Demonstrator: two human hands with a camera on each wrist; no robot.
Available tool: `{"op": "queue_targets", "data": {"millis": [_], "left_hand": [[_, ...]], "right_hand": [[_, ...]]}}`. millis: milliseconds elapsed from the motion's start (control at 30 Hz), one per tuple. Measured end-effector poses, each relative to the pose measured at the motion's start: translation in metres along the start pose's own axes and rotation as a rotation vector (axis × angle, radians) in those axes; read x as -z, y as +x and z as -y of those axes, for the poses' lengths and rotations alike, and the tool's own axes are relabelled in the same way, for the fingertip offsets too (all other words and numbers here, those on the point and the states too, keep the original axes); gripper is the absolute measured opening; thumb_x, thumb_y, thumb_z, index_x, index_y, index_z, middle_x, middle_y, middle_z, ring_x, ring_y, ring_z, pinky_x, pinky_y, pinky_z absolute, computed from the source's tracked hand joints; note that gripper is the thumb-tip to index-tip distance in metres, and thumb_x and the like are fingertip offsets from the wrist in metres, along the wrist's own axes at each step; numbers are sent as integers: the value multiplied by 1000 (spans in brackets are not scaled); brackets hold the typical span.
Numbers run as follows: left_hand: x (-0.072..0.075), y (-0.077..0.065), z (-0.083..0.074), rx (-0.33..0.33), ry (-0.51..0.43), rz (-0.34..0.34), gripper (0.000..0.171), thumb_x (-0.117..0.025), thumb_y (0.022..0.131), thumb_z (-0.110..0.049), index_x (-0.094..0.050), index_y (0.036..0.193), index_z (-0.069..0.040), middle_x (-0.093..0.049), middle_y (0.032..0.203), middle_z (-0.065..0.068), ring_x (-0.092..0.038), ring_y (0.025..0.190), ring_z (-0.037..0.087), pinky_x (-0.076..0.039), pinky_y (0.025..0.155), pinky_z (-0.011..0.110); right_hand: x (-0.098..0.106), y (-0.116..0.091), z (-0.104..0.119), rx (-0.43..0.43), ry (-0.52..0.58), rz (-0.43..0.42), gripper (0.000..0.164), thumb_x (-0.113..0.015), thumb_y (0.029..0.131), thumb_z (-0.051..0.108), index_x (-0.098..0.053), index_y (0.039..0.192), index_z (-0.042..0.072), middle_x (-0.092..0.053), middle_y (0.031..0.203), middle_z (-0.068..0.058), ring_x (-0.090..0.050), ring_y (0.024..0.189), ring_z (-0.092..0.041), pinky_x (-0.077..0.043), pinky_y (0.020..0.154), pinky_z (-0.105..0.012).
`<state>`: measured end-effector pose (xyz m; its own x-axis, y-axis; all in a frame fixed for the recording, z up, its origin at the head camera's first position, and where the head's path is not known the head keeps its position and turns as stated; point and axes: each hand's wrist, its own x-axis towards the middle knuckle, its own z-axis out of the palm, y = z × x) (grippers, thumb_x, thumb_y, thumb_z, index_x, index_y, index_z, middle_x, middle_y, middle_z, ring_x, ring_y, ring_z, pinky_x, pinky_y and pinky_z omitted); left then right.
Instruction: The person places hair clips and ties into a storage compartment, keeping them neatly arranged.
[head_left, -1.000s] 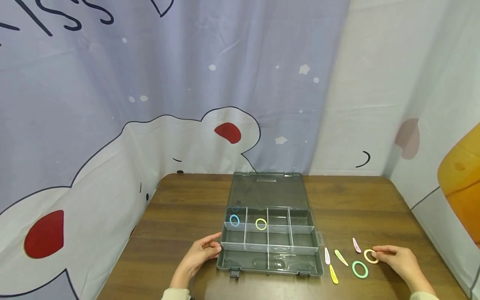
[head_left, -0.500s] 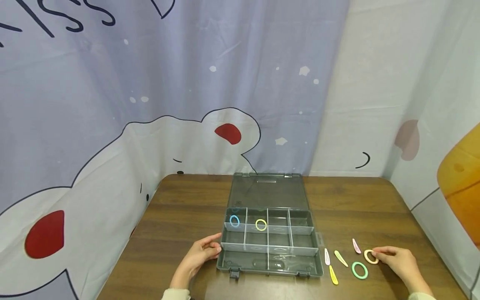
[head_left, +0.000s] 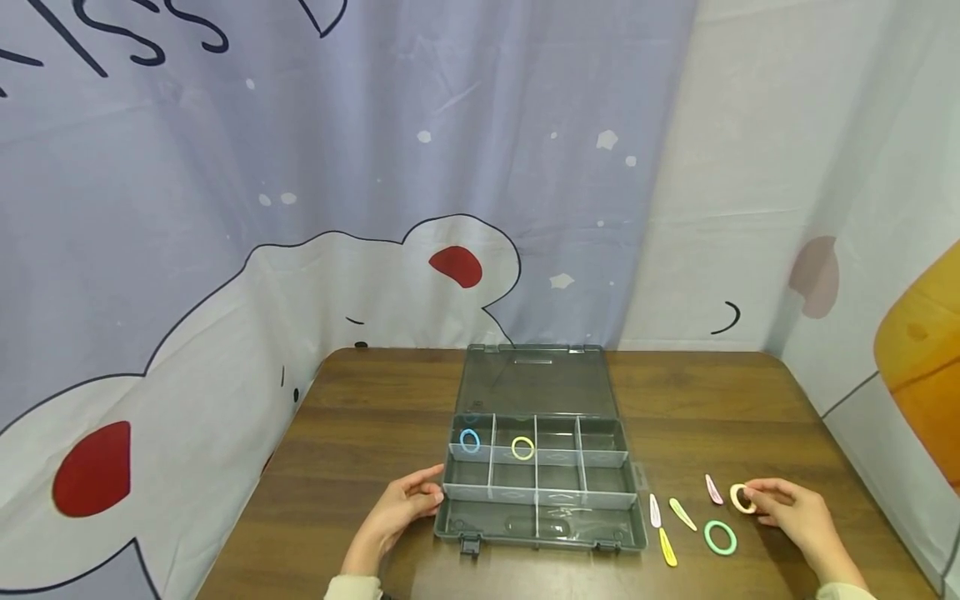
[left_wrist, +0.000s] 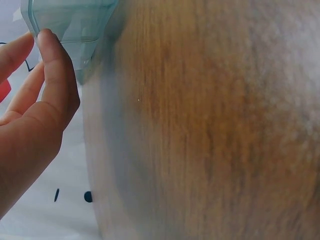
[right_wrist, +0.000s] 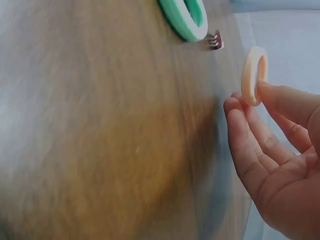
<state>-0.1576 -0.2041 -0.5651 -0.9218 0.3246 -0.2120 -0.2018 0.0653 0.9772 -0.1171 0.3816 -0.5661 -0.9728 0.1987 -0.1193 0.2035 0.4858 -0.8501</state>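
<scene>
My right hand [head_left: 798, 521] pinches a cream hair tie [right_wrist: 248, 75] between thumb and fingertips, and the tie stands tilted up on edge. A green hair tie [head_left: 721, 538] lies just left of that hand. My left hand [head_left: 397, 512] holds the left side of a grey see-through divided storage box [head_left: 480, 527], its fingertips at the wall and rim in the left wrist view. The box's lid [head_left: 536, 383] is folded back. A blue hair tie [head_left: 469, 441] sits in its back-left compartment, and a yellow hair tie [head_left: 522, 448] in the compartment beside it.
Between the box and my right hand lie several snap hair clips: a pale pink clip [head_left: 655, 511], a yellow clip [head_left: 667, 547], a light green clip [head_left: 682, 514] and a pink clip [head_left: 713, 490]. A printed curtain [head_left: 540, 167] hangs behind the wooden table [head_left: 375, 400].
My right hand has risen slightly, and the cream hair tie has come up from lying flat to a tilted position. My left hand and the box stay as they were.
</scene>
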Motion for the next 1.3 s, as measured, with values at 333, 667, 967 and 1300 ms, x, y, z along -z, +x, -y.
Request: {"op": "queue_targets", "data": {"millis": [333,667,967,1300], "left_hand": [[-1,3,0,5,-10,-28,56,-64,91,-4,-40,141,7,-57,97,7,-58,88,15,-54,81,29],[-1,2,1,14,-9,-19,57,-63,92,-5,-39,142,6,-57,97,6,-58,88,16,-54,81,30],[0,1,-1,2,-6,-12,57,-64,90,-4,-40,141,7,-57,98,7,-59,87,15,-54,82,30],[-2,1,-1,3,-14,-15,57,-63,91,-3,-39,142,8,-56,97,7,-59,91,18,-54,82,30]], "right_hand": [[-11,4,17,111,60,-27,39,-66,92,21,-60,111,-13,-71,83,7,-65,68,-10,-56,59,-27],[-27,16,39,163,172,-13,39,-66,92,16,-59,113,-16,-72,85,5,-66,68,-13,-57,62,-26],[-39,26,63,199,182,19,39,-65,93,14,-58,116,-17,-71,91,6,-69,73,-12,-57,68,-28],[-69,34,99,294,250,55,34,-67,90,7,-60,113,-17,-71,96,-15,-70,74,-14,-58,69,-29]]}}
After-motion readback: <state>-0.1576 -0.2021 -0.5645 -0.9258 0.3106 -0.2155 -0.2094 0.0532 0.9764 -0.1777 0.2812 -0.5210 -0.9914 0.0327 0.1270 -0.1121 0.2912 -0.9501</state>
